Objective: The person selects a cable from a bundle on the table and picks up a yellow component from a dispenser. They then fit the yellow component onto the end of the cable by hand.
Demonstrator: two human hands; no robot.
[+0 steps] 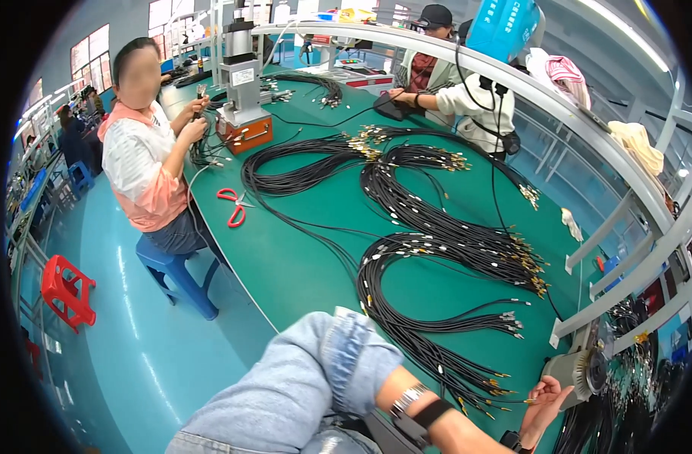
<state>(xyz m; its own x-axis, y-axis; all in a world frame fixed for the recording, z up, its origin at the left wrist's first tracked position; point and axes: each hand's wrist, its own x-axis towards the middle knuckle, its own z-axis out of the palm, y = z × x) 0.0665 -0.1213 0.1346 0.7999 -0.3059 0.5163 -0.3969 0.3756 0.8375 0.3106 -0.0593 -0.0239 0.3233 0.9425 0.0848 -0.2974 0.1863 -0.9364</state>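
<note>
My left arm in a denim sleeve reaches in from the lower edge, with a silver watch and a black strap on it. Of my left hand (469, 436) only the back shows; its fingers are cut off by the frame. At the lower right, my right hand (541, 412) is turned palm up, fingers loosely bent and apart. A gold-tipped cable end lies against its edge. The nearest bundle of black cables (414, 342) curves across the green table (285, 265), its ends fanned toward that hand. Just beyond the hand stands a grey, round-fronted motor-like machine (569, 371).
More black cable bundles (429, 200) lie farther back, near red-handled scissors (233, 206). At the far left a co-worker (145, 144) holds cables beside a bench press (244, 91). Another person works across the table. A curved metal frame (588, 129) edges the right side.
</note>
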